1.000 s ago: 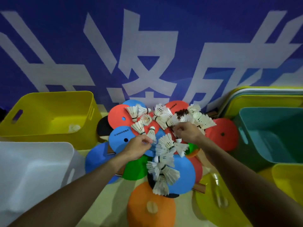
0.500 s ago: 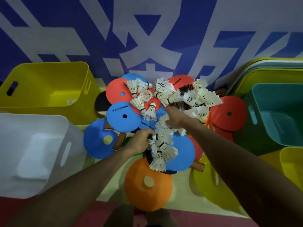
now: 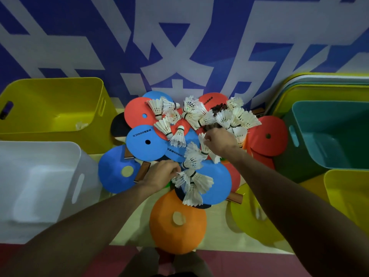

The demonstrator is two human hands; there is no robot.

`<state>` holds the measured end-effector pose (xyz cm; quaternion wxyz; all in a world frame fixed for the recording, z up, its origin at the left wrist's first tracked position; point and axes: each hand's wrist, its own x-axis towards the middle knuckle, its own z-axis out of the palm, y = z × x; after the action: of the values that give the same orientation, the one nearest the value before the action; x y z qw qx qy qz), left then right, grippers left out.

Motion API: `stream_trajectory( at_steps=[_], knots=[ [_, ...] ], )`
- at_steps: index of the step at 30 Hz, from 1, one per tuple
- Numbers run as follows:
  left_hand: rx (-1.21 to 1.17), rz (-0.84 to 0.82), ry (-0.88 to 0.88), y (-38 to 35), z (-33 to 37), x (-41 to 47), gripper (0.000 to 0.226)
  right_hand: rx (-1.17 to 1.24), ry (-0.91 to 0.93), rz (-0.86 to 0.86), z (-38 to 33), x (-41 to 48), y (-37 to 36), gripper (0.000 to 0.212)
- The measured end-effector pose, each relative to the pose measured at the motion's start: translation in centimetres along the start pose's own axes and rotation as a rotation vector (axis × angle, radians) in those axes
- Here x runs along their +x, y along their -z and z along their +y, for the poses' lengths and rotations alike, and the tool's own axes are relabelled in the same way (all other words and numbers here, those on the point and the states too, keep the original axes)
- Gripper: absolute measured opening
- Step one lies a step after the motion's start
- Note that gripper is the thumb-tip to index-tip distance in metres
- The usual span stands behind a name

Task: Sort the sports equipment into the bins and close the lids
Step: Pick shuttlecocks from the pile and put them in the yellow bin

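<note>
Left hand [image 3: 161, 173] and right hand [image 3: 218, 140] pinch shuttlecocks [image 3: 192, 158]

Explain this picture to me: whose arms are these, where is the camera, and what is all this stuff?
No machine here: a person wears one wide-angle camera on the head, looking down, so both bare arms are theirs. The left hand and right hand each pinch white feather shuttlecocks from a pile lying on flat round coloured bats. Around it stand open bins: a yellow plastic bin, a white plastic bin, a teal plastic bin. A stack of plastic lids leans against the wall.
</note>
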<state>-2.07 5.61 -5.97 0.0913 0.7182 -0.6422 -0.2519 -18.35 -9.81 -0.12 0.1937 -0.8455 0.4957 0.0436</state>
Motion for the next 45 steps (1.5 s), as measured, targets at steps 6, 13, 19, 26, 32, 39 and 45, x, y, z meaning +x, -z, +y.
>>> stream_trajectory(
  at_steps=[6, 13, 19, 26, 32, 39, 45],
  knots=[
    [0.007, -0.038, -0.018, 2.1, -0.6, -0.3, 0.025, 0.083, -0.001, 0.114, -2.0, -1.2, 2.1, 0.014],
    [0.067, -0.028, -0.016, 8.3, -1.7, -0.5, 0.05, 0.196, 0.018, 0.182, -7.0, 0.5, 5.0, 0.016],
    [-0.067, 0.191, 0.126, 13.6, -5.0, -0.4, 0.041, 0.318, 0.077, 0.265, -12.6, 2.5, 7.2, 0.017],
    [-0.375, 0.506, 0.235, 22.3, -9.2, -2.5, 0.027, 0.413, 0.18, 0.383, -19.9, 5.2, 9.3, 0.02],
    [-0.536, 0.671, 0.258, 28.6, -14.3, -4.7, 0.028, 0.49, 0.234, 0.404, -26.8, 7.0, 8.6, 0.021],
    [-0.677, 0.734, 0.388, 30.8, -22.8, -6.9, 0.026, 0.433, 0.292, 0.348, -33.5, 8.6, 5.7, 0.02],
    [-0.808, 0.679, 0.49, 29.4, -27.5, -7.0, 0.027, 0.379, 0.28, 0.263, -36.7, 10.0, 3.4, 0.02]
  ],
)
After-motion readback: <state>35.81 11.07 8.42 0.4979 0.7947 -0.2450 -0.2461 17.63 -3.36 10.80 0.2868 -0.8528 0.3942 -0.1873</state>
